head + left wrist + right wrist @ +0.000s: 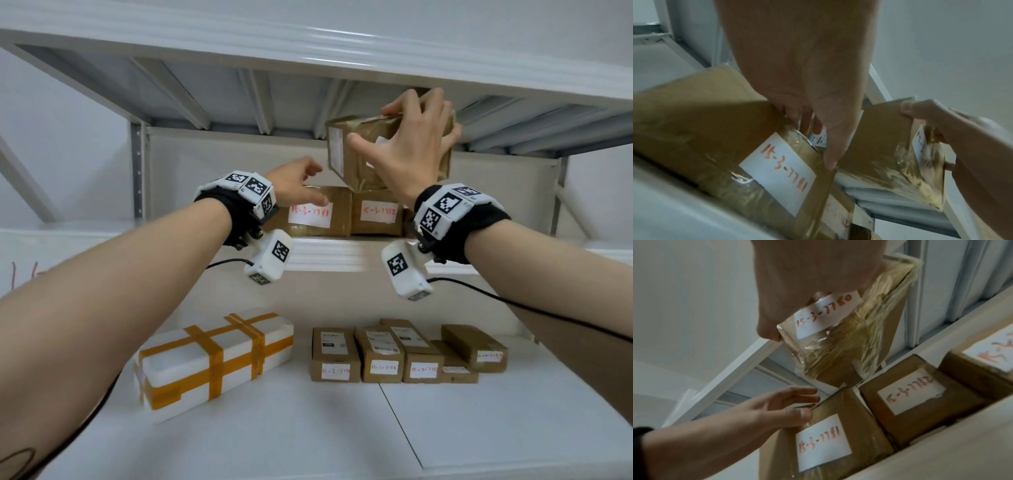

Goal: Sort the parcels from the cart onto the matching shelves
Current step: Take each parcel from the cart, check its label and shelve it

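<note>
Parcel 15-3-7780 [373, 154] hangs tilted above the upper shelf [329, 251], right hand [407, 150] clamped over its top, thumb on one side, fingers round the far edge, likely so the label faces out. Left hand [298, 185] lies relaxed on parcel 15-3-7781 [317, 214], thumb at its front, probably steadying or nudging it to make room beside 15-3-7782 [376, 214].

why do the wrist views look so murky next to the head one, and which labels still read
Head view: bright, even light, wide-angle bending of the shelf edge. Left wrist view: dim and soft, glare on the tape, yet the 15-3-7781 parcel reads. Right wrist view: dim, blurred at the right edge; the 15-3-7780 parcel in the right hand reads.
</note>
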Demonstrator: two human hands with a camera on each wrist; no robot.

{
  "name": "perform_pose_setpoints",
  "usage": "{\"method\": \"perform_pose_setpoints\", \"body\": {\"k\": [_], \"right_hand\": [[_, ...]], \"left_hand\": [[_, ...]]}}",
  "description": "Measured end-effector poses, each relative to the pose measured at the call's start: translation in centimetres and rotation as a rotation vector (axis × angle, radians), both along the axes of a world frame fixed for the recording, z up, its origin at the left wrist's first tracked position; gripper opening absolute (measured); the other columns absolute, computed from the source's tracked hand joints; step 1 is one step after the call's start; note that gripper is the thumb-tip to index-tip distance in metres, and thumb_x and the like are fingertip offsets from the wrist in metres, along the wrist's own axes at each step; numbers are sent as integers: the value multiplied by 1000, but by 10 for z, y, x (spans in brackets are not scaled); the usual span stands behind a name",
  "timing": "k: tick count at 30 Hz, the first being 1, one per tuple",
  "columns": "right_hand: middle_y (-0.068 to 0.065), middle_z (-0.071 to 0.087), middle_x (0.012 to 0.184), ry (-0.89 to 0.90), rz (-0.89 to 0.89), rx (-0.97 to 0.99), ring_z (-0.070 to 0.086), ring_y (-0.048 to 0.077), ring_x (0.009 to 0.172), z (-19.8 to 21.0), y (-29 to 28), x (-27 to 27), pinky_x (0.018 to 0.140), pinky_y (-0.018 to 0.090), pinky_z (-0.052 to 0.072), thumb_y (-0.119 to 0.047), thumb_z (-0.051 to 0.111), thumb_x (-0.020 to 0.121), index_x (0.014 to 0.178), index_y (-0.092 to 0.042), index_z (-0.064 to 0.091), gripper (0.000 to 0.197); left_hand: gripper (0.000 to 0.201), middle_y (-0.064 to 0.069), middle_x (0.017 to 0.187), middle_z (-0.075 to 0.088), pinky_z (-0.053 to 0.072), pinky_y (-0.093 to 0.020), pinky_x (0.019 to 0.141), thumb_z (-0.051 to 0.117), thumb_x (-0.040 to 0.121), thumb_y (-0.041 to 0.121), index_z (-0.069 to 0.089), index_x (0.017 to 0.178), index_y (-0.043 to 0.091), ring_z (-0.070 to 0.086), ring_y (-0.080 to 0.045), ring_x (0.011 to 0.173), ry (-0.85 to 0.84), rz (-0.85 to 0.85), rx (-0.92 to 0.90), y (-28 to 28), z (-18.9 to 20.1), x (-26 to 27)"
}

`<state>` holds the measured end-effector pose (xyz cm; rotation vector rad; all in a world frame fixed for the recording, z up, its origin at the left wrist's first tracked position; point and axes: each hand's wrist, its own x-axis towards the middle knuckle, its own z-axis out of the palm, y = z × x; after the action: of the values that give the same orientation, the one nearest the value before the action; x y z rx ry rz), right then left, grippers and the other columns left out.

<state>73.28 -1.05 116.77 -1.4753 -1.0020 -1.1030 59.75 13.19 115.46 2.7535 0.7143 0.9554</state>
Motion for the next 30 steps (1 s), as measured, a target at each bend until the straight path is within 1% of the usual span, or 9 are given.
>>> {"method": "perform_pose_setpoints", "body": {"k": [4, 9, 13, 15, 18, 23, 25, 28, 30], "right_hand": [[0, 47, 120, 3, 70, 4, 43, 19, 120, 3, 6, -20, 114, 57, 21, -70, 64, 66, 106, -25, 58, 61], [-8, 38, 109, 29, 185, 20, 43, 15, 115, 7, 23, -55, 113, 57, 23, -69, 67, 68, 105, -27, 60, 57], [-8, 41, 109, 58, 289, 31, 44, 13, 112, 9, 46, -94, 111, 56, 26, -72, 68, 67, 104, -28, 60, 57], [-8, 43, 109, 73, 327, 37, 44, 13, 110, 8, 58, -114, 108, 56, 29, -73, 68, 66, 103, -29, 60, 57], [-7, 43, 108, 86, 398, 28, 43, 13, 108, 5, 75, -140, 106, 56, 31, -71, 70, 67, 103, -29, 60, 57], [-5, 45, 108, 112, 498, 1, 44, 14, 106, -1, 97, -177, 104, 55, 33, -70, 71, 68, 102, -29, 59, 55], [-5, 45, 107, 117, 541, -18, 44, 15, 106, -5, 104, -190, 103, 57, 34, -69, 72, 67, 101, -29, 58, 54], [-4, 43, 107, 120, 601, -59, 44, 16, 106, -10, 114, -205, 101, 56, 36, -67, 72, 68, 101, -29, 56, 53], [-4, 42, 110, 123, 632, -129, 42, 17, 110, -14, 119, -212, 100, 53, 36, -67, 72, 71, 104, -30, 55, 52]], "left_hand": [[64, -4, 147, 46, 36, -31, 104, 68, 91, 30, 39, 146, 15, 45, -20, 133, -190, 20, 26, 1, 7, -17], [41, -5, 131, 58, 53, -42, 95, 46, 102, 38, 45, 138, 19, 64, -24, 107, -485, -31, -97, -1, 24, -65], [67, -9, 133, 55, 60, -43, 83, 33, 94, 71, 40, 143, 27, 68, -30, 101, -497, -113, -357, -9, 26, -98], [83, -11, 141, 50, 60, -44, 80, 34, 80, 85, 40, 145, 33, 64, -34, 107, -522, -116, -431, -10, 24, -114], [94, -12, 149, 43, 57, -50, 85, 41, 68, 93, 43, 143, 37, 59, -41, 115, -569, -80, -474, -4, 22, -138], [92, -14, 150, 41, 49, -53, 98, 41, 71, 90, 44, 142, 32, 51, -44, 123, -587, -14, -489, 4, 17, -173], [90, -14, 148, 42, 48, -55, 99, 45, 72, 89, 45, 140, 30, 51, -43, 123, -612, 21, -484, 5, 14, -185], [104, -7, 138, 52, 50, -55, 96, 62, 57, 89, 49, 137, 24, 57, -34, 117, -650, 65, -496, 13, 9, -201], [86, -1, 125, 58, 53, -50, 93, 63, 68, 77, 55, 132, 21, 61, -22, 107, -673, 73, -498, 15, 5, -209]]}}
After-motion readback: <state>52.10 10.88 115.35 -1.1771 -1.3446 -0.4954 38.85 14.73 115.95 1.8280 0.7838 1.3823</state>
